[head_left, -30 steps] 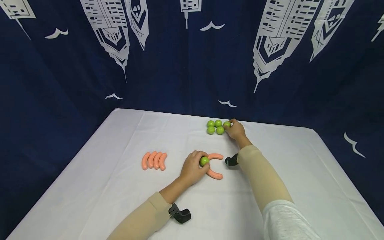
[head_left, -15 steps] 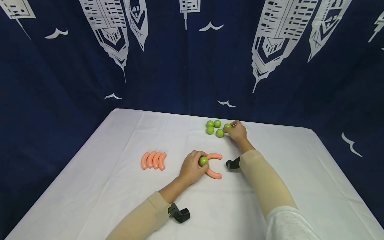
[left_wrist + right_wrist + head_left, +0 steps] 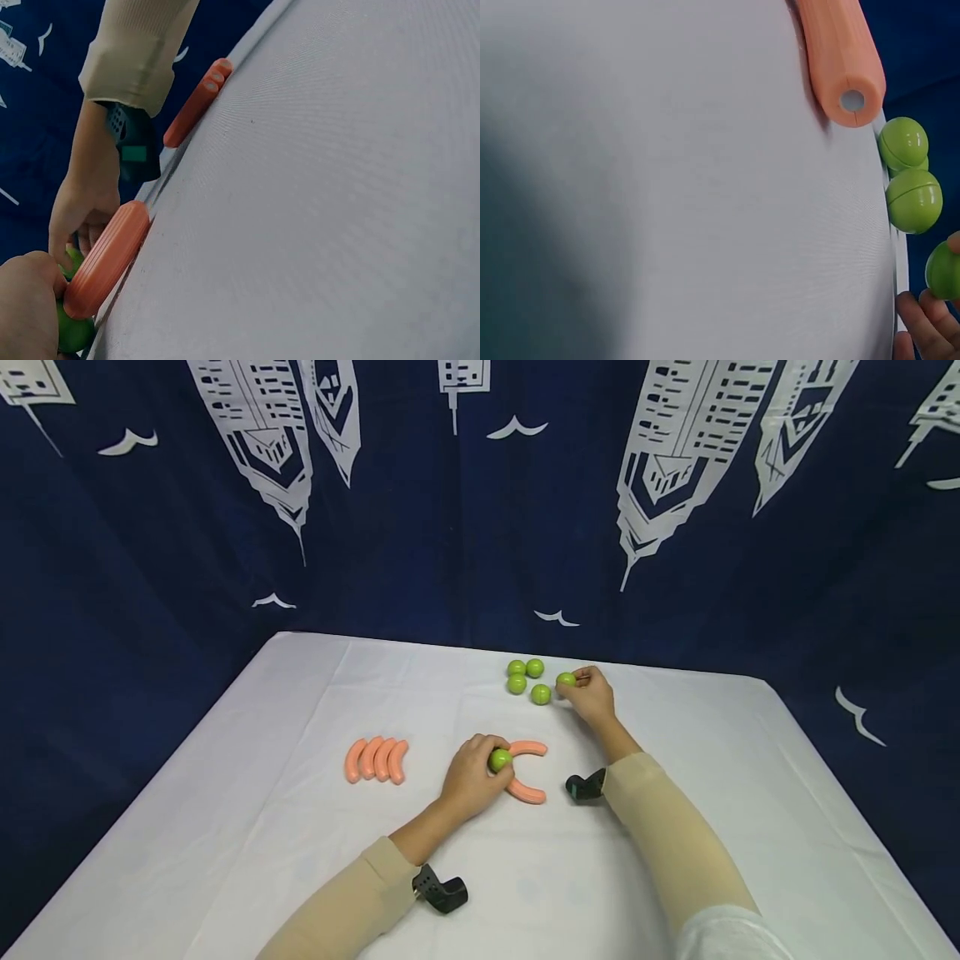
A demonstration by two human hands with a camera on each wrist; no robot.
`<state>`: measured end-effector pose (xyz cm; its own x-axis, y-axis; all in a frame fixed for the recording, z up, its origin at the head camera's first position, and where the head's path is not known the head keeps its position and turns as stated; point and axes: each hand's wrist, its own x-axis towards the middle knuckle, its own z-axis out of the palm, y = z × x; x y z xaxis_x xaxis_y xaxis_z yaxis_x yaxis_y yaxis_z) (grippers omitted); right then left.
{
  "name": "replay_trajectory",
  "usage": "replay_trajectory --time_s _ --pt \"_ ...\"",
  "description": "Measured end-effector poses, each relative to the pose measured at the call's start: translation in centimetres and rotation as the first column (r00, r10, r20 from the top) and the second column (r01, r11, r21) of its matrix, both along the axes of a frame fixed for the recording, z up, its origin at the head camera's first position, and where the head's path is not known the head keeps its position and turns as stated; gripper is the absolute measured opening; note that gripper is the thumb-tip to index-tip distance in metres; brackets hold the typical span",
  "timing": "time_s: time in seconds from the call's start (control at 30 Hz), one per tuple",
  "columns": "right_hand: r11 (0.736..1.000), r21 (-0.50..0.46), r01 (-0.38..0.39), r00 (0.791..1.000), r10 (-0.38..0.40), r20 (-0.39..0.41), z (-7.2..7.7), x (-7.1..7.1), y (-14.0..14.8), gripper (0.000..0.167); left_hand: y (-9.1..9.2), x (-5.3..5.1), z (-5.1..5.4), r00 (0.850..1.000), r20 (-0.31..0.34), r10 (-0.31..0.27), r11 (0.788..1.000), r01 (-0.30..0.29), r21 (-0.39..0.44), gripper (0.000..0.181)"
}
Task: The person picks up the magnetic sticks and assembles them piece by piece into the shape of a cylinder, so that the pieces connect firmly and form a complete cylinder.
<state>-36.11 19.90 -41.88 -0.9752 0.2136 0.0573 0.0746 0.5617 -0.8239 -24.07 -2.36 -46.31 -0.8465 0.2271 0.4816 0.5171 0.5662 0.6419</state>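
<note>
In the head view my left hand (image 3: 474, 779) holds a glossy green ball (image 3: 500, 760) between thumb and fingers, low over the white table. Just right of that ball lie two curved toy sausages, a far one (image 3: 528, 748) and a near one (image 3: 527, 792), their left ends close to the hand. My right hand (image 3: 590, 695) pinches another green ball (image 3: 566, 679) near the table's far edge. The right wrist view shows this ball (image 3: 945, 271) at its right border, with fingers (image 3: 924, 322) below it. Left of the right hand sit several loose green balls (image 3: 517, 683).
Several toy sausages (image 3: 381, 758) lie side by side in a row on the left of the white table (image 3: 285, 827). A navy curtain (image 3: 420, 527) with white prints hangs behind the far edge. Black wrist cameras (image 3: 446, 893) sit on both forearms.
My right hand has drawn its green ball rightward and nearer, away from the others. One loose ball has shifted slightly nearer. The left hand keeps its place; the head view has turned a little.
</note>
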Motion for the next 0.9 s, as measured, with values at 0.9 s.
replay_trajectory --time_s 0.9 --pt "0.986 -0.045 -0.161 0.987 0.162 0.006 0.1 5.7 -0.1 0.042 0.0 0.2 0.3 0.999 0.04 0.003 1.0 -0.002 -0.012 0.022"
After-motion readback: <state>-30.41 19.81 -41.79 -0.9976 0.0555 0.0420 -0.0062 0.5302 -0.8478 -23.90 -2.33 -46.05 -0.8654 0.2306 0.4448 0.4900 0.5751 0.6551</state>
